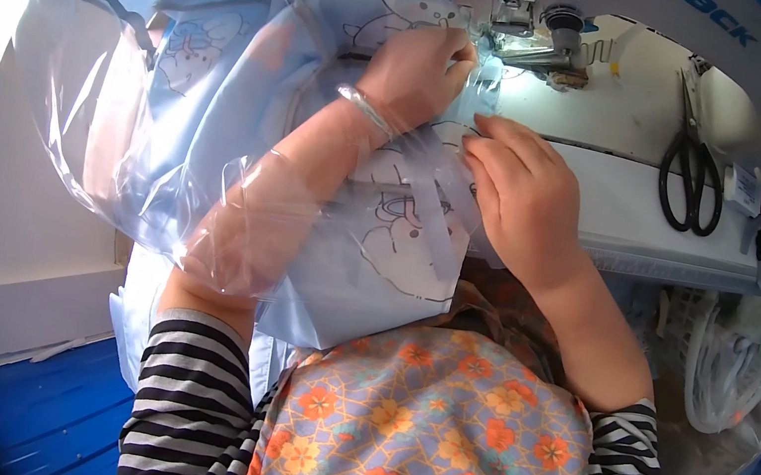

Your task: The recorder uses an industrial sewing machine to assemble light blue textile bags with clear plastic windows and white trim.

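Observation:
Light blue fabric (288, 308) with printed cartoon figures spreads under my arms, up to the sewing machine's presser foot (512, 23). A clear plastic sheet (82, 97) lies over part of it and drapes across my left forearm. My left hand (418, 73), with a pale bracelet on its wrist, is closed on the fabric's edge just left of the presser foot. Lower and to the right, my right hand (533, 198) pinches the edge of the clear plastic and fabric between thumb and fingers. Its fingertips are partly hidden in the layers.
Black-handled scissors (691, 184) rest on the white machine table (600, 189) at the right, with a small white box (743, 190) beside them. Below the table edge stands a white plastic basket (698, 356). The white-and-blue machine arm (641, 4) spans the top.

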A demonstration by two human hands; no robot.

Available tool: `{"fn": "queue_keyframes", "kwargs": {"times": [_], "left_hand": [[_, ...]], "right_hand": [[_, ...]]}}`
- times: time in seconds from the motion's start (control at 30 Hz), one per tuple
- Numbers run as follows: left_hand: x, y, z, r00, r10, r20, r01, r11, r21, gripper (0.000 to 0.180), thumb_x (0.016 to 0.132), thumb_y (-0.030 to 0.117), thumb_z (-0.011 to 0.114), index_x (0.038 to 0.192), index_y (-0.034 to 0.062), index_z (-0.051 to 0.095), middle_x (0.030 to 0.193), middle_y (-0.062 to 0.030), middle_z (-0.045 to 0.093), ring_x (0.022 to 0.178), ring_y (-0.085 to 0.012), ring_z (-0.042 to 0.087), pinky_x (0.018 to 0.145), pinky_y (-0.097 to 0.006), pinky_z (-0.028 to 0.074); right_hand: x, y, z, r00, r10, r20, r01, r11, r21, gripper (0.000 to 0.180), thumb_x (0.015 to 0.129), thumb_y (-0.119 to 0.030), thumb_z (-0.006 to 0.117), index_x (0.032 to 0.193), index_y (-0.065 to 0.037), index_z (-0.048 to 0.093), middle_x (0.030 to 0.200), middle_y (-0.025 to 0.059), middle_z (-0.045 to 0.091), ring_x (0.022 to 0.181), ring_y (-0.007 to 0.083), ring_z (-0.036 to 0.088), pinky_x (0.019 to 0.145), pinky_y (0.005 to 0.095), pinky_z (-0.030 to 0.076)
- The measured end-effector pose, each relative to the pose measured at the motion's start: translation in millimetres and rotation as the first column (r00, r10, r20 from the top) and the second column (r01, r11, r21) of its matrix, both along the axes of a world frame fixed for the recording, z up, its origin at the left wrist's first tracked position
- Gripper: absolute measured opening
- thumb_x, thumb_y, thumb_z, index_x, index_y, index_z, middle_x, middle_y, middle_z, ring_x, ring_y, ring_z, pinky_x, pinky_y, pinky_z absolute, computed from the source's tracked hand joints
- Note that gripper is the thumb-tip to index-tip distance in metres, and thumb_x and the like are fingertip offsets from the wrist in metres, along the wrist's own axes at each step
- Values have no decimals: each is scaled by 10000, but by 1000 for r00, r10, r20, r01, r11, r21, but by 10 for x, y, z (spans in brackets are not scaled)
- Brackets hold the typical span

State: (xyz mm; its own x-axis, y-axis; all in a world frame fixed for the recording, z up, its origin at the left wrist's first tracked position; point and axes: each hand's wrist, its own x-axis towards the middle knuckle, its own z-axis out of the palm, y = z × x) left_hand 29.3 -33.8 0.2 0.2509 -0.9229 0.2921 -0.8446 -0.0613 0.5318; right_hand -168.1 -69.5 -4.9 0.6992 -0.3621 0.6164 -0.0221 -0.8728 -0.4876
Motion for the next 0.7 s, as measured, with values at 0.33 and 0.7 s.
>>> {"fn": "queue_keyframes", "kwargs": {"times": [0.33, 0.7], "left_hand": [[28, -13, 15, 999, 5, -41, -1, 995, 95, 181, 850, 199, 563, 860, 34, 636, 808, -183, 645, 779, -350, 622, 696, -413, 481], [91, 999, 287, 874, 364, 321, -234, 895, -379, 315, 793, 60, 648, 1106, 22, 656, 1287, -198, 552, 1104, -350, 569, 949, -398, 453]], "right_hand": [[307, -311, 22, 995, -28, -98, 16, 992, -125, 175, 796, -35, 648, 962, 5, 612, 1114, 172, 650, 1026, 343, 616, 879, 415, 507], [312, -296, -88, 970, -34, -239, -32, 964, -264, 201, 735, 30, 572, 935, 32, 591, 1086, 185, 635, 1041, 339, 608, 869, 405, 515]]}}
